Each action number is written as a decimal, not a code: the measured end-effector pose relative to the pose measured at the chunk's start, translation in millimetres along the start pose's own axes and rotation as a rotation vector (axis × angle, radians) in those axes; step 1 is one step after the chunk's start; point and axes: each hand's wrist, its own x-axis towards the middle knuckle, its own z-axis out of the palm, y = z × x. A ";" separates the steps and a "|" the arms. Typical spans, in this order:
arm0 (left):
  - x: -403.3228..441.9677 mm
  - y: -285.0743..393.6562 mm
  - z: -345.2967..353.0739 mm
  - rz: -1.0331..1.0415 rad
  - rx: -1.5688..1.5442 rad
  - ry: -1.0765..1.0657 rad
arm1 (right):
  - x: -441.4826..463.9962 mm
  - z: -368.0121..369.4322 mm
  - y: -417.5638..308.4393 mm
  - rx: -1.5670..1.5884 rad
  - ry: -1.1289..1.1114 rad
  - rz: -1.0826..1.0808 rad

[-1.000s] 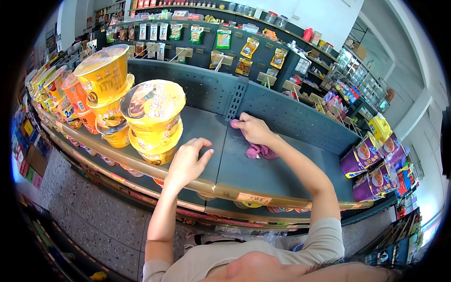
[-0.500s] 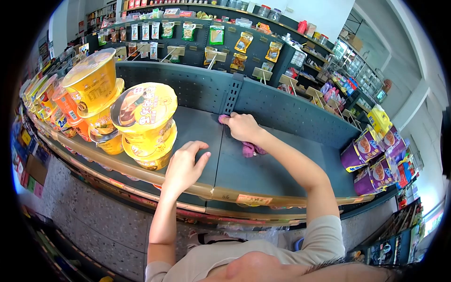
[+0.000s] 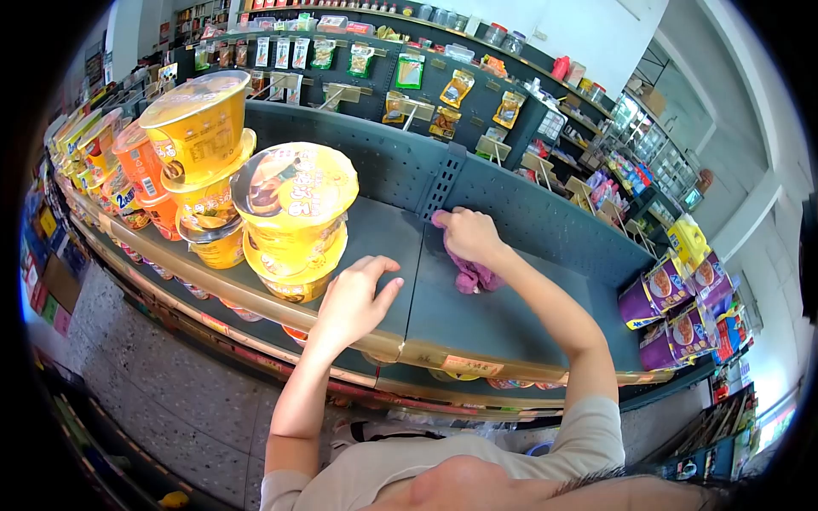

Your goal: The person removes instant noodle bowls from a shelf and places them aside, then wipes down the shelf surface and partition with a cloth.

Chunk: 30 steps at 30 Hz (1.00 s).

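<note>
Cloth (image 3: pixel 479 278), purple and crumpled, is lying on the grey shelf (image 3: pixel 537 308) near the back panel (image 3: pixel 545 217), probably handling light, soft and floppy, best gripped through bunched folds. The right hand (image 3: pixel 471 236) is clutching it with curled fingers; the left hand (image 3: pixel 351 300), fingers loosely spread, is holding nothing beside yellow tubs (image 3: pixel 294 209).

On my feed I have a purple cloth (image 3: pixel 471 276), crumpled and bunched, just off the centre of my view toward three o'clock. It lies on a flat, dark grey shelf (image 3: pixel 464 328), near its back. One small end pokes toward eleven o'clock; the thicker folds bulge toward five. Part of it is hidden from me.
</note>
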 end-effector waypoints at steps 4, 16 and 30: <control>0.9 2.1 -0.1 0.006 0.011 -0.005 | 15.9 7.2 -25.1 -0.046 0.079 -0.021; -0.5 1.5 -2.5 0.010 -0.012 0.004 | 63.0 -1.1 -68.4 -0.183 -0.272 0.122; -1.5 -7.4 -1.1 0.010 -0.026 -0.021 | 33.1 -26.4 -14.2 0.267 -0.308 0.112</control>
